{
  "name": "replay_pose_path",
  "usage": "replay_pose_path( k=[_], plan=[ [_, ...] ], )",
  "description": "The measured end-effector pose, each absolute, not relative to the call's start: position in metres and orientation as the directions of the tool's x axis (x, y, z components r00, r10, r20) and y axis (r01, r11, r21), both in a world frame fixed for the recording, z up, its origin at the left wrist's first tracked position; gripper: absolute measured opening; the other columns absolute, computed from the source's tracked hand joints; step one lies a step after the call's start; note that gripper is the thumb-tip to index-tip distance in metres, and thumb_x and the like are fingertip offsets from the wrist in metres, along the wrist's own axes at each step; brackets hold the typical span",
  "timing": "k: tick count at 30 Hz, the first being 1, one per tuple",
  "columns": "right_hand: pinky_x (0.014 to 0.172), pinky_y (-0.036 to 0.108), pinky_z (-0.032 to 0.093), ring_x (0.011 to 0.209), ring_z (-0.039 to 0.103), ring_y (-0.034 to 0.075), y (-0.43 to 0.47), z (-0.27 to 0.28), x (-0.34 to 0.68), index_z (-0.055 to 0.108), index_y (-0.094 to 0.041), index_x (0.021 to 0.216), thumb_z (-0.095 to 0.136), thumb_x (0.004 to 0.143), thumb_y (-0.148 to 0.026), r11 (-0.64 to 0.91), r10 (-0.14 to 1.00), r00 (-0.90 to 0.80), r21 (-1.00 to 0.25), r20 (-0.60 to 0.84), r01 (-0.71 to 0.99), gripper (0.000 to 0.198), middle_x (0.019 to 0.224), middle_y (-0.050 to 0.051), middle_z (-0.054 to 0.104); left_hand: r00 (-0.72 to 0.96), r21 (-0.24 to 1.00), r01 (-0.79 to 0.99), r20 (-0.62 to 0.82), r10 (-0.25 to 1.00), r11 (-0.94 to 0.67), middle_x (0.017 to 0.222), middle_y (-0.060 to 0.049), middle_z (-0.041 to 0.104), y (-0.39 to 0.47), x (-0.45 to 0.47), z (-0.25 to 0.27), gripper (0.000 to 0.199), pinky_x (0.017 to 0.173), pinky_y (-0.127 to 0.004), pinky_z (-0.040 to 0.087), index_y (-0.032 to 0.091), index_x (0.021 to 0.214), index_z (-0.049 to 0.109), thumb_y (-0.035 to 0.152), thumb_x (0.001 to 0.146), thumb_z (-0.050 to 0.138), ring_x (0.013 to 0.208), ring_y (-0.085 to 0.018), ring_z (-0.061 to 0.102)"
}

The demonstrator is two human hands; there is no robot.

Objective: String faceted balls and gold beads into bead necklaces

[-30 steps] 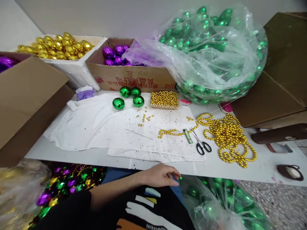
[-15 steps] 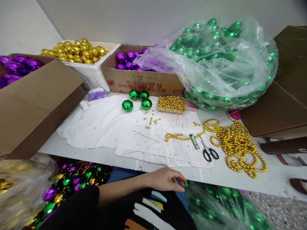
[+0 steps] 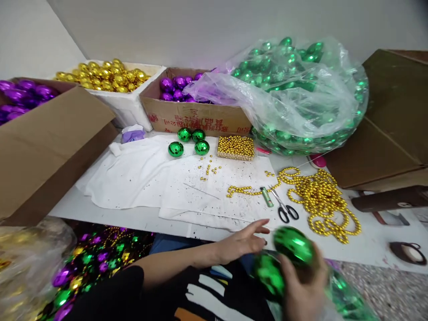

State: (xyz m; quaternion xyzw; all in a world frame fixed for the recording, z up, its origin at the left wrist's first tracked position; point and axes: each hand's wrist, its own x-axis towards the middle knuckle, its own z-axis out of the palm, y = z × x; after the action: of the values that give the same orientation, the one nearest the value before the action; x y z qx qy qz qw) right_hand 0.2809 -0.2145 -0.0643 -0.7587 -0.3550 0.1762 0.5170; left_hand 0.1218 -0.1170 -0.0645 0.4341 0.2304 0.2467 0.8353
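My right hand (image 3: 306,281), blurred by motion, grips a large shiny green faceted ball (image 3: 294,245) at the table's front edge. A second green ball (image 3: 269,274) sits just below and left of it, against the thumb; whether it is also gripped I cannot tell. My left hand (image 3: 245,243) is empty, its fingers stretched toward these balls but apart from them. On the white cloth (image 3: 133,178) beyond stand several green balls (image 3: 175,149) in a cluster. Beside them is a clear box of small gold beads (image 3: 236,148), with loose beads in front.
Scissors (image 3: 284,209), a green lighter (image 3: 266,197) and a heap of gold bead strings (image 3: 317,196) lie at the right. A long needle (image 3: 200,190) rests on the cloth. Boxes of purple balls (image 3: 197,118) and gold balls (image 3: 129,107) and a bag of green balls (image 3: 301,102) line the back.
My right hand has come into view at lower right with green balls. My left hand has risen slightly to the right, its fingers reaching out. The view has shifted a little.
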Motion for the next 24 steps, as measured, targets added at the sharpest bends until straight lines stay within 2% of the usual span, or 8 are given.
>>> replay_pose_path(
  k=[6, 10, 12, 15, 17, 18, 21, 24],
  plan=[
    [0.112, 0.051, 0.039, 0.137, 0.044, 0.030, -0.187, -0.091, 0.199, 0.032, -0.018, 0.151, 0.049, 0.096, -0.044, -0.053, 0.870, 0.456, -0.883, 0.189, 0.467, 0.064, 0.148, 0.018, 0.044, 0.509, 0.893, -0.177, -0.277, 0.815, 0.414, 0.136, -0.010, 0.057, -0.122, 0.103, -0.067, 0.065, 0.115, -0.041, 0.034, 0.022, 0.137, 0.051, 0.057, 0.085, 0.067, 0.128, -0.028, 0.051],
    [0.116, 0.045, 0.037, 0.141, 0.042, 0.026, -0.202, -0.078, 0.216, 0.038, -0.021, 0.152, 0.039, 0.098, -0.053, -0.076, 0.920, 0.383, -0.925, 0.079, 0.372, 0.063, 0.152, 0.012, 0.044, 0.501, 0.818, -0.169, -0.409, 0.763, 0.550, 0.127, -0.008, 0.063, -0.126, 0.105, -0.072, 0.049, 0.106, -0.037, 0.046, 0.021, 0.122, 0.058, 0.056, 0.088, 0.063, 0.118, -0.025, 0.060],
    [0.107, 0.040, 0.046, 0.129, 0.055, 0.025, -0.217, -0.075, 0.243, 0.053, -0.022, 0.142, 0.038, 0.098, -0.057, -0.143, 0.905, 0.424, -0.963, -0.035, 0.227, 0.058, 0.142, 0.010, 0.057, 0.558, 0.738, -0.184, -0.465, 0.687, 0.649, 0.118, -0.007, 0.068, -0.123, 0.107, -0.068, 0.051, 0.092, -0.036, 0.055, 0.022, 0.122, 0.056, 0.055, 0.085, 0.067, 0.103, -0.023, 0.068],
    [0.084, 0.035, 0.055, 0.086, 0.070, 0.021, -0.258, -0.088, 0.299, 0.073, -0.018, 0.104, 0.049, 0.093, -0.058, -0.324, 0.666, 0.724, -0.944, -0.182, 0.060, 0.049, 0.092, 0.008, 0.075, 0.571, 0.665, -0.198, -0.519, 0.636, 0.720, 0.097, -0.008, 0.074, -0.109, 0.097, -0.057, 0.065, 0.066, -0.034, 0.061, 0.019, 0.120, 0.057, 0.064, 0.075, 0.072, 0.078, -0.023, 0.072],
    [0.068, 0.030, 0.054, 0.065, 0.065, 0.017, -0.289, -0.110, 0.336, 0.070, -0.015, 0.080, 0.063, 0.082, -0.060, -0.432, 0.357, 0.914, -0.901, -0.194, -0.023, 0.046, 0.067, 0.003, 0.069, 0.530, 0.651, -0.204, -0.554, 0.642, 0.731, 0.084, -0.009, 0.075, -0.095, 0.082, -0.048, 0.074, 0.055, -0.034, 0.060, 0.015, 0.113, 0.062, 0.074, 0.068, 0.071, 0.067, -0.024, 0.071],
    [0.060, 0.027, 0.051, 0.056, 0.060, 0.014, -0.303, -0.123, 0.352, 0.066, -0.015, 0.074, 0.061, 0.083, -0.061, -0.453, 0.281, 0.939, -0.890, -0.196, -0.051, 0.047, 0.059, 0.000, 0.063, 0.501, 0.657, -0.216, -0.560, 0.659, 0.722, 0.083, -0.010, 0.076, -0.089, 0.074, -0.043, 0.077, 0.053, -0.035, 0.060, 0.014, 0.112, 0.064, 0.077, 0.067, 0.070, 0.065, -0.025, 0.071],
    [0.048, 0.022, 0.042, 0.043, 0.045, 0.008, -0.327, -0.163, 0.380, 0.059, -0.015, 0.071, 0.054, 0.093, -0.056, -0.499, 0.200, 0.957, -0.862, -0.211, -0.086, 0.047, 0.051, -0.006, 0.050, 0.355, 0.734, -0.284, -0.518, 0.778, 0.617, 0.099, -0.013, 0.078, -0.074, 0.054, -0.029, 0.078, 0.050, -0.039, 0.061, 0.015, 0.117, 0.066, 0.080, 0.075, 0.058, 0.065, -0.027, 0.072],
    [0.055, 0.022, 0.049, 0.054, 0.054, 0.007, -0.323, -0.194, 0.381, 0.063, -0.013, 0.088, 0.056, 0.098, -0.046, -0.533, 0.251, 0.944, -0.845, -0.215, -0.051, 0.035, 0.069, -0.003, 0.060, 0.195, 0.825, -0.283, -0.450, 0.871, 0.489, 0.100, -0.011, 0.078, -0.068, 0.048, -0.015, 0.071, 0.044, -0.040, 0.059, 0.016, 0.118, 0.068, 0.074, 0.088, 0.041, 0.060, -0.027, 0.072]
  ],
)
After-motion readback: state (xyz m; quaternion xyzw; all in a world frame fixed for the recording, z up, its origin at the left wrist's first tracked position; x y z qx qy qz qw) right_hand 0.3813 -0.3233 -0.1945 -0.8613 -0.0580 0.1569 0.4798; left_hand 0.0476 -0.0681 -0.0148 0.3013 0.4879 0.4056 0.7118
